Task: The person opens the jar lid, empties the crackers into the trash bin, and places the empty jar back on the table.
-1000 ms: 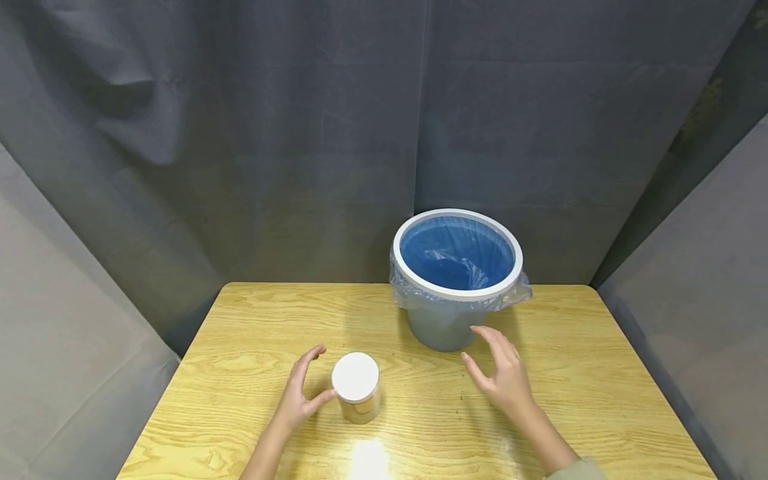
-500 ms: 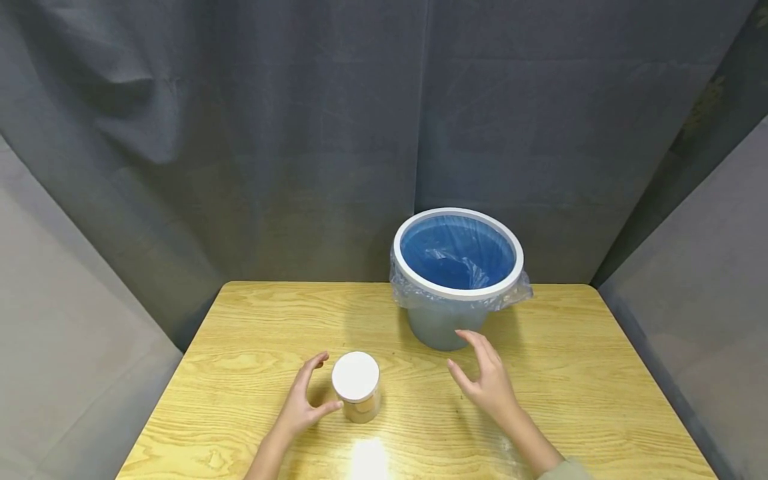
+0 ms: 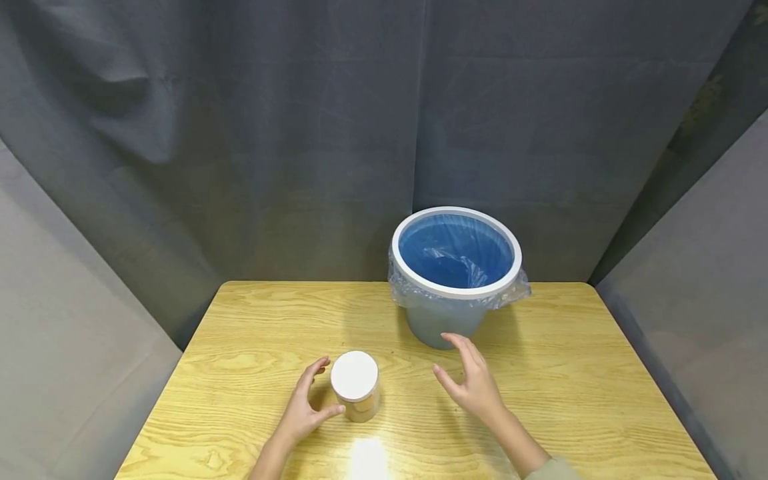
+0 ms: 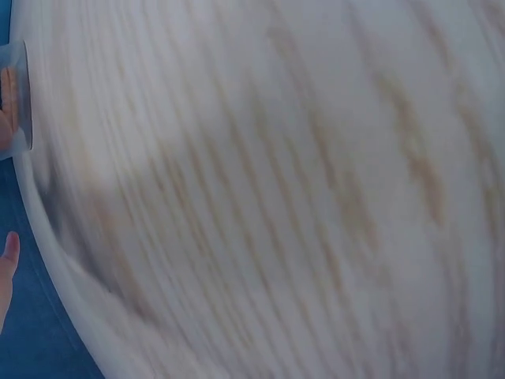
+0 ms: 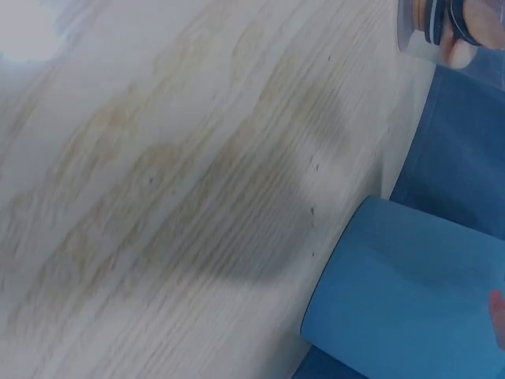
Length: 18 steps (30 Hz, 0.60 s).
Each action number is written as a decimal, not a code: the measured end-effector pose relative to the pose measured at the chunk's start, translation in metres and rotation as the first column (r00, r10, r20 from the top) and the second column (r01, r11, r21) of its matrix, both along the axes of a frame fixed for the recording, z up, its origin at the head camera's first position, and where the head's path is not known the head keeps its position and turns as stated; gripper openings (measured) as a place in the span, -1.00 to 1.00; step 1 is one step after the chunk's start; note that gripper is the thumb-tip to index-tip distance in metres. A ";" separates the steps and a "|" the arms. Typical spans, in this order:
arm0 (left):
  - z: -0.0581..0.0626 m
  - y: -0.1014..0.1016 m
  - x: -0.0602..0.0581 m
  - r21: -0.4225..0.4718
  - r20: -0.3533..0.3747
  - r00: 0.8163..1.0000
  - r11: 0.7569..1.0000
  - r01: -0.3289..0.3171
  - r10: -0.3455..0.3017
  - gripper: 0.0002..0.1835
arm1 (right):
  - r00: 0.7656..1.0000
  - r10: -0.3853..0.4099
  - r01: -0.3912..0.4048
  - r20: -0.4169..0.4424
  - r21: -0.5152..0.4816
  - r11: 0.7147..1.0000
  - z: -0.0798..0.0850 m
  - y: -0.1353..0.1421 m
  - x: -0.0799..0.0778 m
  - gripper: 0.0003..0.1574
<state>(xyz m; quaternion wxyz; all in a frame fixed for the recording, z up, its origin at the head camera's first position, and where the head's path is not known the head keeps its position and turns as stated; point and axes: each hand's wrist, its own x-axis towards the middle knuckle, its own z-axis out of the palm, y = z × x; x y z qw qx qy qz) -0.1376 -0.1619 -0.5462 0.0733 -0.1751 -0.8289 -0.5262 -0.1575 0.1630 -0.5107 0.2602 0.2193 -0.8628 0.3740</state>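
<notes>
A clear jar [image 3: 362, 407] with a flat white lid [image 3: 355, 375] and tan contents stands upright on the wooden table [image 3: 288, 313]. My left hand [image 3: 303, 407] is beside it, fingers loosely curved at its left and thumb tip overlapping its front low down. In the left wrist view, part of the jar [image 4: 16, 99] shows at the left edge, above a fingertip [image 4: 9, 257]. My right hand [image 3: 474, 387] hovers right of the jar, thumb and fingers spread with nothing between them. Seen from the right wrist, the jar [image 5: 442, 35] holds several brownish pieces and dark rings.
A waste bin [image 3: 441, 320] with a white rim [image 3: 454, 292] and a translucent blue bag liner [image 3: 456, 243] stands at the table's back, beyond my right hand. Its side [image 5: 402, 292] fills the right wrist view's lower right. Grey curtains [image 3: 300, 147] hang behind the table.
My right hand has moved left, toward the jar. My left hand has edged slightly right and nearer, its thumb now overlapping the jar's front. The jar and bin have stayed put.
</notes>
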 end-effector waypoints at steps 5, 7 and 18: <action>0.003 0.002 0.002 0.003 0.026 1.000 1.000 0.013 -0.013 -0.07 | 1.000 0.014 -0.014 -0.016 0.004 1.000 -0.006 -0.007 -0.001 -0.25; 0.001 0.003 0.002 0.014 0.033 0.999 1.000 0.011 -0.012 -0.07 | 1.000 0.019 -0.019 -0.021 0.000 1.000 -0.008 -0.010 -0.001 -0.25; -0.006 0.006 0.003 0.031 0.029 1.000 1.000 -0.006 0.005 -0.06 | 0.999 0.045 -0.045 0.003 0.007 0.999 -0.012 -0.023 -0.004 -0.22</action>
